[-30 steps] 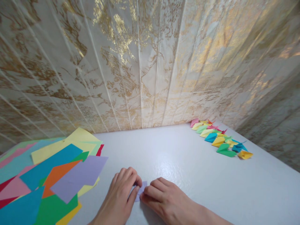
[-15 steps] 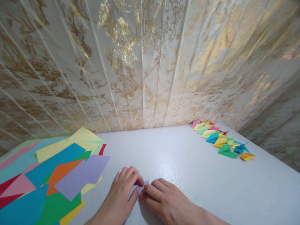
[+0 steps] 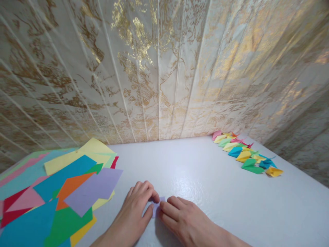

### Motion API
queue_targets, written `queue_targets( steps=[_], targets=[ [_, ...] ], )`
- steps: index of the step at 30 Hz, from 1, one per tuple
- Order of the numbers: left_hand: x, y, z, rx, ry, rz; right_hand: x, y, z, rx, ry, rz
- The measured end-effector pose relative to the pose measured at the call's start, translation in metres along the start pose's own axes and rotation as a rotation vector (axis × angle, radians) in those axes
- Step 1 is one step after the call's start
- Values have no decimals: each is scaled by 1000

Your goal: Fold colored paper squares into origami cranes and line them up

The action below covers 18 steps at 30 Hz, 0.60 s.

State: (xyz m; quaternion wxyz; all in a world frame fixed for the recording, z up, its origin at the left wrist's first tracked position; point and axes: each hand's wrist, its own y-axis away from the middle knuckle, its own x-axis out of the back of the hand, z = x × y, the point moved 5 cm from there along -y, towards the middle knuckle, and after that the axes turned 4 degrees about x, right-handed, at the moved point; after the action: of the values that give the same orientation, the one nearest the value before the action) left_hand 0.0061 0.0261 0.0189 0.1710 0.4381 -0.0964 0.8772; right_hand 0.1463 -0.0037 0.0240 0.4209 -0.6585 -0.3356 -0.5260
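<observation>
A small piece of light purple paper [image 3: 155, 210] lies on the white table between my hands, mostly covered by fingers. My left hand [image 3: 137, 209] curls over its left side, with thumb and forefinger closed at its edge. From the right, the bent fingers of my right hand [image 3: 183, 214] press on the paper's right edge. The paper looks folded small, but its exact folds are hidden.
Coloured paper sheets, among them a purple sheet [image 3: 95, 190] and a blue sheet [image 3: 65, 178], overlap at the left. Folded paper figures, including a green one [image 3: 252, 167] and a yellow one [image 3: 273, 172], line the right edge. A gold-patterned curtain [image 3: 159, 85] hangs behind the white table [image 3: 205, 185].
My right hand has shifted slightly right along the purple paper, uncovering more of its middle. My left hand stays nearly in place. The whole view has shifted a little.
</observation>
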Motion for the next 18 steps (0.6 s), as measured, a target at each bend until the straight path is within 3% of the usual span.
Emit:
queue_targets(
  steps=[5, 8, 13, 18],
  targets=[
    [1, 1, 1, -9, -11, 5, 6, 11, 2, 4, -66, 13],
    [-1, 4, -3, -27, -34, 48, 10, 17, 8, -32, -212, 88],
    [-6, 14, -3, -235, -160, 192, 16, 20, 22, -162, -501, 253],
    [-3, 20, 9, -330, -268, 186, 13, 16, 22, -193, -503, 262]
  ],
)
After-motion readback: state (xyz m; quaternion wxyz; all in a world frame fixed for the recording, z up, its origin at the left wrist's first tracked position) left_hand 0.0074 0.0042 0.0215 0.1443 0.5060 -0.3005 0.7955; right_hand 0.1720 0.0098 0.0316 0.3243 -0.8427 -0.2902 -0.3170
